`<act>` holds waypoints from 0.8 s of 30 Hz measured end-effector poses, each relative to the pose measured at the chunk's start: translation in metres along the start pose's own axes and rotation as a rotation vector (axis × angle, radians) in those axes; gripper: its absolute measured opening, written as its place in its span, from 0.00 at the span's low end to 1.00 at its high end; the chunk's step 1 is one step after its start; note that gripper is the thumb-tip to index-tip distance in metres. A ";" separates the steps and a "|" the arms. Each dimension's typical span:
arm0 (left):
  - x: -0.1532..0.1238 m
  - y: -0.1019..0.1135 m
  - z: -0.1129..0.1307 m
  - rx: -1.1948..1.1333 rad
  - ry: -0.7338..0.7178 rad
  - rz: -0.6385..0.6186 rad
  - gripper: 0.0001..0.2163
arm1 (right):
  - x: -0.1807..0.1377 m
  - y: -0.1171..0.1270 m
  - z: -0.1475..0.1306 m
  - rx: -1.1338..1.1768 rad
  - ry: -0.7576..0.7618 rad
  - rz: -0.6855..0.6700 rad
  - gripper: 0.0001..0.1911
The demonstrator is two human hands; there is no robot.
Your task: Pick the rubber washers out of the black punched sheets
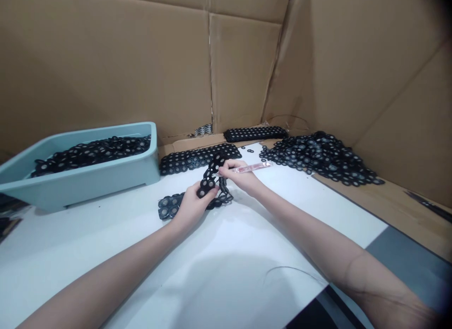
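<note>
My left hand (pixel 191 205) is closed on a strip of linked black discs with pale grey centres (pixel 207 185), the thumb lying along its near side. Part of the strip stands up above the fingers, and a flatter part (pixel 169 207) rests on the white table to the left of the hand. In a pinch, my right hand (pixel 240 177) holds a slim pen-like tool with a clear and pink handle (pixel 257 167). The handle points right, while its working tip is by the raised discs and too small to make out.
A light blue tub (pixel 106 180) of black discs stands at left. Behind my hands lie a flat panel of joined discs (pixel 183 160) and a second panel (pixel 256 133). A heap of discs (pixel 321 157) spreads at right. Cardboard walls (pixel 148 60) enclose the white table (pixel 219 253).
</note>
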State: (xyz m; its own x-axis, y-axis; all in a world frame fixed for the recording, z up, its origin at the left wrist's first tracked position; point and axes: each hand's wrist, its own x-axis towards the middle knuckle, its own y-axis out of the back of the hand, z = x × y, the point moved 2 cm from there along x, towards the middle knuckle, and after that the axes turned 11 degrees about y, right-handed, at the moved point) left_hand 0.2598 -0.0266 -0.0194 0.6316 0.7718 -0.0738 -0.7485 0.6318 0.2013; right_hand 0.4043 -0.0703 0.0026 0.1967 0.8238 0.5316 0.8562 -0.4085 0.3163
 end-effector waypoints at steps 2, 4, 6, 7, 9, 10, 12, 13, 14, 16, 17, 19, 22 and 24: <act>0.001 0.001 -0.003 -0.052 0.000 0.027 0.11 | 0.000 0.001 0.001 0.027 -0.010 -0.035 0.13; 0.004 0.003 -0.006 -0.113 -0.004 0.063 0.10 | 0.001 0.002 0.001 0.074 -0.036 -0.114 0.12; 0.006 0.004 -0.009 -0.154 -0.005 0.063 0.08 | 0.001 0.004 0.001 0.121 -0.083 -0.202 0.13; 0.007 0.004 -0.009 -0.169 -0.003 0.061 0.07 | 0.000 0.005 0.000 0.143 -0.109 -0.243 0.12; 0.008 0.005 -0.008 -0.198 0.006 0.057 0.07 | -0.001 0.007 -0.003 0.186 -0.157 -0.320 0.12; 0.008 0.006 -0.007 -0.209 0.009 0.047 0.08 | -0.001 0.007 -0.004 0.201 -0.175 -0.353 0.11; 0.007 0.006 -0.003 -0.204 -0.010 0.012 0.09 | -0.001 0.008 -0.007 0.195 -0.187 -0.376 0.11; 0.006 0.005 -0.001 -0.181 -0.030 -0.013 0.10 | -0.001 0.008 -0.007 0.177 -0.182 -0.359 0.10; 0.005 0.005 0.000 -0.145 -0.048 -0.034 0.10 | -0.001 0.009 -0.007 0.157 -0.173 -0.331 0.09; 0.005 0.004 0.001 -0.072 -0.046 -0.070 0.11 | 0.001 0.011 -0.006 0.127 -0.154 -0.279 0.08; 0.004 0.003 0.001 -0.054 -0.028 -0.086 0.12 | 0.001 0.012 -0.005 0.123 -0.148 -0.262 0.08; 0.004 0.003 -0.001 -0.070 0.015 -0.103 0.11 | 0.002 0.013 -0.003 0.130 -0.131 -0.245 0.10; 0.004 0.003 -0.002 -0.148 0.043 -0.097 0.10 | 0.002 0.015 -0.002 0.130 -0.093 -0.217 0.13; 0.004 0.002 -0.003 -0.179 0.046 -0.100 0.11 | 0.002 0.014 -0.003 0.106 -0.076 -0.229 0.13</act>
State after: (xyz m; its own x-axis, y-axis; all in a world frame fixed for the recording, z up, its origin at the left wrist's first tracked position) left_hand 0.2602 -0.0219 -0.0217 0.6976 0.7046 -0.1297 -0.7092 0.7049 0.0144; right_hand 0.4155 -0.0755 0.0101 0.0240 0.9190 0.3936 0.9270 -0.1678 0.3353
